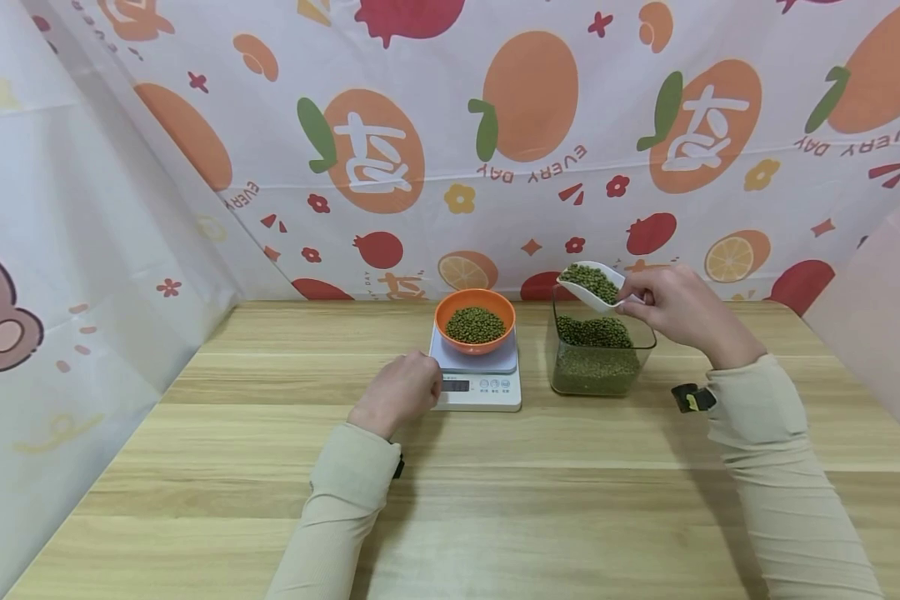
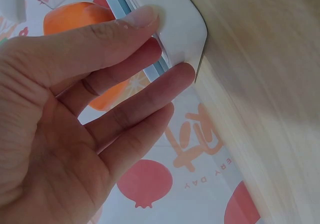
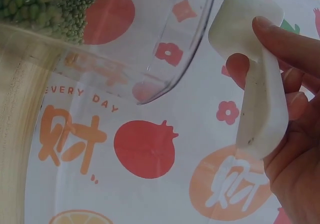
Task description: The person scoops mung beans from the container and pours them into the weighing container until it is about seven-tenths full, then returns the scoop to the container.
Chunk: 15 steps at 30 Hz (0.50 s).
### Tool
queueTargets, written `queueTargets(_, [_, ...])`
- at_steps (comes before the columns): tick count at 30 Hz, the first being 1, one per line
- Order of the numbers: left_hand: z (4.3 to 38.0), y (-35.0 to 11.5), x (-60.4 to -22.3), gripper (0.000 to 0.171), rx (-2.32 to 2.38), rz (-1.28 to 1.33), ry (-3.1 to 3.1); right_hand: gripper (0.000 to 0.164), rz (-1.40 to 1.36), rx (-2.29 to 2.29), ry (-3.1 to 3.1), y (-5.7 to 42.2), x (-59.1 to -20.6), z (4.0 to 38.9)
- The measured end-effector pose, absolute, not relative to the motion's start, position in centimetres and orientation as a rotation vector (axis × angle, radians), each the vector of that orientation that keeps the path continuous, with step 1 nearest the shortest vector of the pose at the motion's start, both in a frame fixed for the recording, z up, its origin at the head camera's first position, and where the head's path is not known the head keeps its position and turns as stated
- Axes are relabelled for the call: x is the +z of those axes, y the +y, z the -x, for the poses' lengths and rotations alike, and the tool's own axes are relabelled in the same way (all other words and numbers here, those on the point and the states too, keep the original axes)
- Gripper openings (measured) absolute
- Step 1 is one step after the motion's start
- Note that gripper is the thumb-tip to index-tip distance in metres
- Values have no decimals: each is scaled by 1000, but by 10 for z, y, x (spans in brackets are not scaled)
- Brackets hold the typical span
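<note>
Over the clear container of green mung beans, my right hand grips a white scoop by its handle. The scoop's bowl is heaped with mung beans in the head view; the right wrist view shows its white underside and handle between thumb and fingers. My left hand holds the left front edge of a white kitchen scale, thumb on top and fingertips at the side in the left wrist view. On the scale's platform sits an orange bowl with mung beans in it. The hand partly covers the display.
Everything stands on a wood-grain table. A white fruit-print cloth hangs right behind the scale and container. A black strap with a yellow-green mark shows at my right wrist.
</note>
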<state>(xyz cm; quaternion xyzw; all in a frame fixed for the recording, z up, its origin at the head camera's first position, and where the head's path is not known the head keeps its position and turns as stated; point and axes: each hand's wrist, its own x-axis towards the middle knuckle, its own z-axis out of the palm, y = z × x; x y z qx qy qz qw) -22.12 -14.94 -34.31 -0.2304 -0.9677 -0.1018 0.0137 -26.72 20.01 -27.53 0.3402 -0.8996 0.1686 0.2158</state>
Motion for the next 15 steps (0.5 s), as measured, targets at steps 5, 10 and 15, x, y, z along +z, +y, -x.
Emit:
queueTargets(5, [221, -150, -342, 28, -311, 724, -3003, 11, -960, 482, -2492, 197, -273, 268])
queueTargets(10, [221, -150, -342, 28, -305, 740, -2992, 10, -991, 481, -2476, 194, -272, 269])
queueTargets(15, [221, -150, -342, 29, -308, 743, -2996, 10, -999, 475, -2463, 192, -272, 270])
